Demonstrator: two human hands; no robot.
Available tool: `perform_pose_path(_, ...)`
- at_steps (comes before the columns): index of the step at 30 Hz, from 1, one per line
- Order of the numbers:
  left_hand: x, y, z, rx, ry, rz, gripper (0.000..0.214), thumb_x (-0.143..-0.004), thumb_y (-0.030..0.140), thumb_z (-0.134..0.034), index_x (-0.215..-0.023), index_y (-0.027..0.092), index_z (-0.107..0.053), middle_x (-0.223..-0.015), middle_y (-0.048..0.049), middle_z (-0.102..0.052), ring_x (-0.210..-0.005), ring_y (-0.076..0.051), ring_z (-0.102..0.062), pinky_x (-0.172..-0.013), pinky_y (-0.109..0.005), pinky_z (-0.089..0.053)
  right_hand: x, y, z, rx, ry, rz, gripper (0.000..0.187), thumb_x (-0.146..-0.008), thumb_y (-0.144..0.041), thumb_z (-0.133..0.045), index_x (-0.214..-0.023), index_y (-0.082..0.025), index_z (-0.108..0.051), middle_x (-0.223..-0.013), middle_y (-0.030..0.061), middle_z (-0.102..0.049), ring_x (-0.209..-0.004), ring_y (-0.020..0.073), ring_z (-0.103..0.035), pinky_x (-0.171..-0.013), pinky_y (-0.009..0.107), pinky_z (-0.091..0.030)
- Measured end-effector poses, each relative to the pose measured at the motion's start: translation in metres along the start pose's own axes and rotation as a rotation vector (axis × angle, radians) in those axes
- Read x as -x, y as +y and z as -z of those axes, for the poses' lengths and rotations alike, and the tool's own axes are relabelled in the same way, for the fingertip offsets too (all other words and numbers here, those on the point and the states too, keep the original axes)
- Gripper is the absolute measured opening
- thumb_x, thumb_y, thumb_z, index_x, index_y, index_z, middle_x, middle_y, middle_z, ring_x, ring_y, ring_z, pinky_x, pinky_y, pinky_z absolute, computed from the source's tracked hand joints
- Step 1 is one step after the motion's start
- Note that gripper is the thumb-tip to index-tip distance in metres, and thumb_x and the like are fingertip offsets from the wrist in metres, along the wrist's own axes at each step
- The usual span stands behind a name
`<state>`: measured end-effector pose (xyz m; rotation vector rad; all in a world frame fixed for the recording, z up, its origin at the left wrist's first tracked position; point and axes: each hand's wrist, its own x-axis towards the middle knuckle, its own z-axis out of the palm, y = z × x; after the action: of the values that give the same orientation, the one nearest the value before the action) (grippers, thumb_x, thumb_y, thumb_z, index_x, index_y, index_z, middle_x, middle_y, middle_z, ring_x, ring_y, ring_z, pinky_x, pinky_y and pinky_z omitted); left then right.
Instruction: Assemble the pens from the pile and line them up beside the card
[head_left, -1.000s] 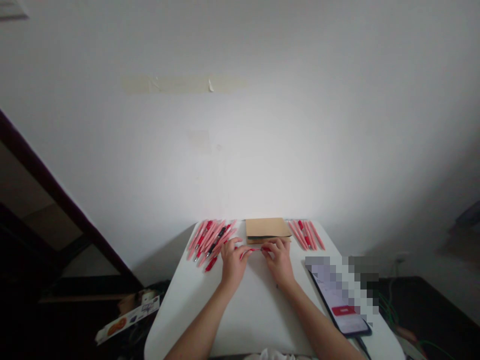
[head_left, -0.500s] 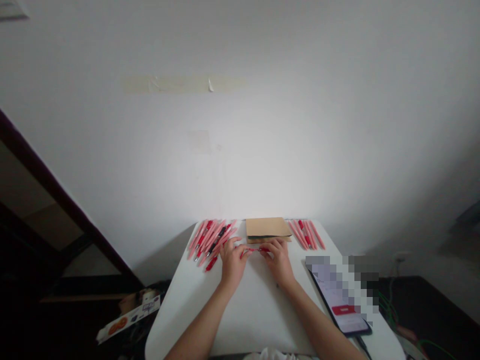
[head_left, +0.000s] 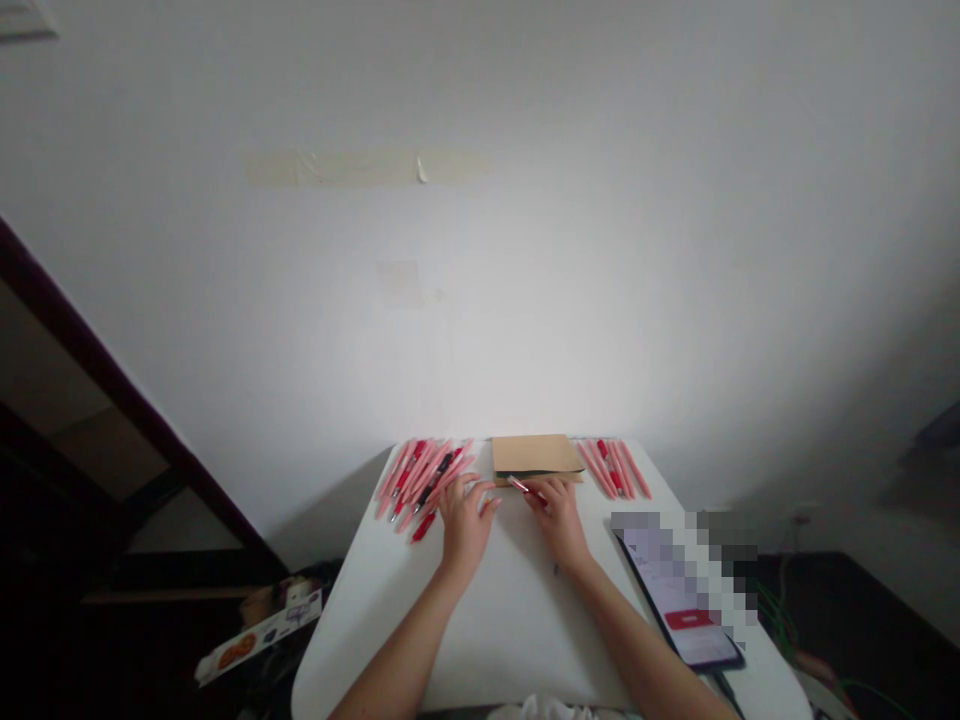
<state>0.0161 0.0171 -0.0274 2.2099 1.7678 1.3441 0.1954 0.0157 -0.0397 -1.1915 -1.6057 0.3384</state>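
My right hand is closed on a red pen, whose silvery tip points up and left, just in front of the brown notebook. To the left, my left hand has its thumb and fingers apart, with nothing seen between them. Its fingers are beside a pile of pens, mostly pink with a few red ones and a black one. A smaller group of pink pens with a red one among them lies right of the notebook.
A smartphone with its screen lit, partly blurred out, rests on the right side of the white table. A cable runs from its lower end. The wall rises directly behind the table.
Half a second ago both hands held the red pen level between them. My left fingers have let go, and the pen is now tilted in my right hand.
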Motion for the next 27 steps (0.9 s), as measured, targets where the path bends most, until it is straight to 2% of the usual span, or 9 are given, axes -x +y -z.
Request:
perform_pose_path(5, 0.0006, -0.0003, 0.0, 0.002, 0.009, -0.012, 0.019, -0.079, 0.02, -0.073, -0.098, 0.024, -0.071, -0.11, -0.0065, -0.063, -0.11, -0.027, -0.056, -0.101, -0.05, -0.042, -0.0006, 0.001, 0.0019, -0.082, 0.064, -0.06, 0.03, -0.092, -0.048, -0.055, -0.099, -0.024, -0.073, -0.097, 0.008, -0.069, -0.101, 0.0267, -0.056, -0.093, 0.044, -0.045)
perform_pose_path(11, 0.0008, -0.0004, -0.0004, -0.015, 0.011, -0.012, 0.016, -0.081, 0.021, -0.072, -0.096, 0.024, -0.072, -0.11, -0.0068, -0.063, -0.11, -0.027, -0.056, -0.1, -0.05, -0.043, -0.0002, 0.0008, 0.0019, -0.154, 0.142, -0.165, 0.043, -0.087, -0.061, -0.057, -0.097, -0.022, -0.072, -0.094, 0.0101, -0.067, -0.092, 0.0265, -0.06, -0.087, 0.043, -0.05)
perform_pose_path(27, 0.0003, 0.0021, 0.0025, -0.012, 0.023, -0.027, 0.013, -0.082, 0.022, -0.071, -0.095, 0.024, -0.071, -0.108, -0.0064, -0.062, -0.11, -0.026, -0.056, -0.101, -0.049, -0.042, -0.0003, 0.0026, 0.0006, -0.141, 0.169, -0.167, 0.044, -0.086, -0.061, -0.057, -0.094, -0.021, -0.071, -0.09, 0.0088, -0.069, -0.095, 0.0262, -0.061, -0.089, 0.041, -0.047)
